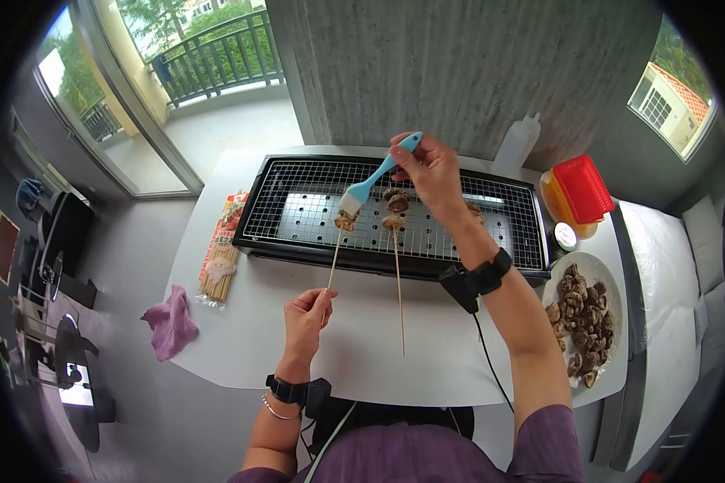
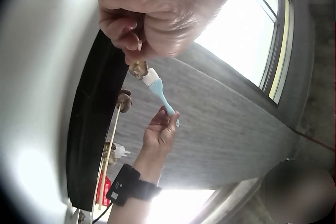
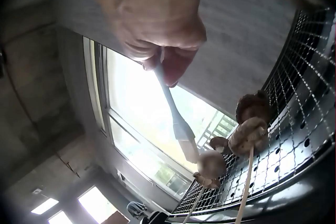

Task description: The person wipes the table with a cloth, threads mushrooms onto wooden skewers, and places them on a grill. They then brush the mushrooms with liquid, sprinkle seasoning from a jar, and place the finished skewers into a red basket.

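Observation:
My left hand (image 1: 304, 318) pinches the lower end of a wooden skewer (image 1: 335, 262), which has mushrooms (image 1: 346, 219) threaded at its far end over the grill (image 1: 290, 221). Between thumb and fingers, my right hand (image 1: 433, 181) holds a light-blue basting brush (image 1: 379, 173). Its pale bristles (image 1: 350, 201) are right at those mushrooms, as the left wrist view also shows. A second skewer (image 1: 399, 298) of mushrooms (image 1: 395, 211) lies across the grill's wire mesh, its stick reaching past the front edge. Another mushroom piece (image 1: 474, 213) shows partly behind the right forearm.
A plate (image 1: 618, 282) of mushrooms stands at the right, near a small white-lidded jar (image 1: 565, 236), a red basket (image 1: 582, 187) and a white squeeze bottle (image 1: 519, 143). On the left lie a pack of skewers (image 1: 220, 266) and a purple cloth (image 1: 171, 324). A cable (image 1: 489, 354) trails from the right wrist.

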Motion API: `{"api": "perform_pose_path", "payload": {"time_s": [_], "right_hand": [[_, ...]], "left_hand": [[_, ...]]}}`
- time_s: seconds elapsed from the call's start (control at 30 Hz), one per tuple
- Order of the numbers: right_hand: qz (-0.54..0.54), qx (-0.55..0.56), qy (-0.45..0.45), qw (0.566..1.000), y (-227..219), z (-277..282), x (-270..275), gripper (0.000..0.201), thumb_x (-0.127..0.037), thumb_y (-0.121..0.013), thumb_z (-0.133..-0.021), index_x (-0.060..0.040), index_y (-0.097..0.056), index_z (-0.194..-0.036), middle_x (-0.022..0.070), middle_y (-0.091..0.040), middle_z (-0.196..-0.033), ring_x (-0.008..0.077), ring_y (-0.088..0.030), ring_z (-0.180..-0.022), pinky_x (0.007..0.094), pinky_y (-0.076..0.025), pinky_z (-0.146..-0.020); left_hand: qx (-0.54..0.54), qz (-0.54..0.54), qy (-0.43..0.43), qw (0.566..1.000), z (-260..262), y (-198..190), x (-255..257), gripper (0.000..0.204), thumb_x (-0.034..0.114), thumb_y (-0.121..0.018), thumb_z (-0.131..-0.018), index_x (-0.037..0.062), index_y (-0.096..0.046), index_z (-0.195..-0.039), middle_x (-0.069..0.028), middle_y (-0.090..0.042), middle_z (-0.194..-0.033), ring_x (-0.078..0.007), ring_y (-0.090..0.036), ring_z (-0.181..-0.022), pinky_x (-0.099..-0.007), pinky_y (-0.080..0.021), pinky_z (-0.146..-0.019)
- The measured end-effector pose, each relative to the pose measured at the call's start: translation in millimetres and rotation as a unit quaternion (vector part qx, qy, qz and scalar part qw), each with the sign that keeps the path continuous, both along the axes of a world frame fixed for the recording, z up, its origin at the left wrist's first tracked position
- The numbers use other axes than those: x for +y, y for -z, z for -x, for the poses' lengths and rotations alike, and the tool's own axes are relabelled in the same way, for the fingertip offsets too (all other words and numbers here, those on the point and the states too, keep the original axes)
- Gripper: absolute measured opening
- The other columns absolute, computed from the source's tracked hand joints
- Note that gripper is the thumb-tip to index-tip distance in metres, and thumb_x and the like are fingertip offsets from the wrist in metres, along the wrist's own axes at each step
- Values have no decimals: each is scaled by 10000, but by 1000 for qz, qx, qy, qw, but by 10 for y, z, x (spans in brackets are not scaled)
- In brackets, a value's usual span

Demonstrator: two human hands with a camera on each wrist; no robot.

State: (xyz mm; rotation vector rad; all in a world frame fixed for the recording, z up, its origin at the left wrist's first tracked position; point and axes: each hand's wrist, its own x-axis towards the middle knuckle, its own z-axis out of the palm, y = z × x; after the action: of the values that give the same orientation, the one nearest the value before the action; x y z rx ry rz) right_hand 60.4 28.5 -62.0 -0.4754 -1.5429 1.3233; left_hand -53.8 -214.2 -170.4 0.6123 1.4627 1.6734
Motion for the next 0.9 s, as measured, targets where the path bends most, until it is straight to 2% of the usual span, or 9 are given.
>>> {"api": "perform_pose_path", "payload": {"time_s": [0.1,0.2,0.33,0.4,0.53,0.6,0.63,0.83,0.9], "right_hand": [[2,5,-1,1000,13,-5,26,174,-153,-653,-845,-17,-628,-952,25,-625,-759,71,-595,-669,204,-531,-571],[-20,21,104,994,-26,-51,64,188,-157,-653,-846,-16,-638,-969,24,-623,-738,65,-592,-663,202,-529,-564],[-7,31,61,998,-114,-43,-119,178,-156,-652,-846,-15,-642,-954,27,-625,-741,63,-592,-663,196,-525,-551],[5,-19,-36,999,-112,-5,-175,158,-147,-653,-844,-15,-644,-932,29,-627,-746,65,-592,-650,191,-515,-546],[-18,-36,-26,999,-53,67,-90,154,-140,-663,-835,-13,-640,-919,32,-625,-726,59,-582,-619,190,-511,-550],[-54,-25,84,995,-69,58,-49,143,-128,-667,-828,-12,-638,-907,28,-622,-702,51,-565,-593,190,-489,-537],[-54,-25,84,995,-100,61,-93,143,-128,-667,-828,-12,-638,-907,28,-622,-702,51,-565,-593,190,-489,-537],[-79,-113,-46,989,-121,78,-224,112,-111,-653,-834,-23,-641,-902,17,-624,-674,55,-553,-576,207,-457,-518],[-112,-84,62,988,-136,79,-130,111,-114,-657,-832,-26,-640,-898,12,-615,-666,52,-546,-582,207,-453,-518]], "left_hand": [[6,-2,-8,1000,-23,-3,8,181,130,-598,-880,-43,-644,-855,14,-497,-566,-29,-361,-450,-176,-238,-405],[44,-2,-33,998,-7,-45,-2,151,115,-622,-862,-33,-652,-847,9,-521,-581,-22,-381,-463,-173,-253,-413],[181,4,-67,981,14,-37,27,120,92,-657,-833,-27,-664,-834,19,-568,-611,-11,-466,-530,-160,-341,-467],[207,-3,-65,976,10,0,55,112,79,-658,-827,-32,-663,-820,23,-570,-608,-9,-471,-531,-158,-346,-472],[267,-6,-76,961,-19,-11,61,87,52,-659,-813,-31,-667,-789,36,-563,-585,-3,-457,-505,-157,-340,-458],[272,-10,-84,959,-25,0,55,79,50,-662,-808,-26,-669,-787,37,-561,-580,-3,-452,-497,-159,-335,-450],[277,-15,-88,957,-25,5,61,72,47,-665,-804,-22,-672,-784,37,-559,-576,-2,-447,-488,-161,-331,-442],[282,7,-74,957,-14,90,46,65,33,-662,-810,-32,-661,-802,36,-564,-611,0,-463,-533,-146,-346,-479],[283,6,-78,956,-22,101,37,67,35,-664,-809,-32,-662,-802,35,-565,-608,0,-461,-527,-147,-345,-475]]}}
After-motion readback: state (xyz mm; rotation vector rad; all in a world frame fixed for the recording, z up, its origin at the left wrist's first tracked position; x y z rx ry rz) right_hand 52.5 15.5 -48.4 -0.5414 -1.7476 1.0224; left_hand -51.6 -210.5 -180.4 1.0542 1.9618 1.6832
